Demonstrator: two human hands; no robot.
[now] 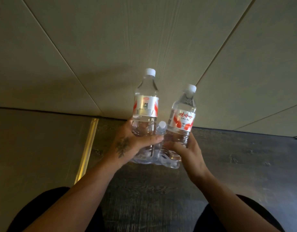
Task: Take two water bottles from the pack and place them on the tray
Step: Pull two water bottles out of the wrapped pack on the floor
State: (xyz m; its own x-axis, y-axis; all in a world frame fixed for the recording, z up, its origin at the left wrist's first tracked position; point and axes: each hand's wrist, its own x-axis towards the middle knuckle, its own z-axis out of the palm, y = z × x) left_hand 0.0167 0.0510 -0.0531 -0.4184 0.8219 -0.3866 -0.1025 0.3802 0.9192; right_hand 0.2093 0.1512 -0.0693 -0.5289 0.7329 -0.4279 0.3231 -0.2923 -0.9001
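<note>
Left hand (127, 143) and right hand (188, 148) each grip one water bottle (145, 104), (182, 118) low, lifted clear above the pack (157, 158), ready for carrying; no tray visible.

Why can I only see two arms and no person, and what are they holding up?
The camera sits on the person's head and looks down, so you see only their own arms. The left hand holds one water bottle, and the right hand holds another water bottle. Both have white caps and red and white labels. Below them, on the dark floor, sits the plastic pack with at least one more bottle in it. No tray shows in this picture.
</note>
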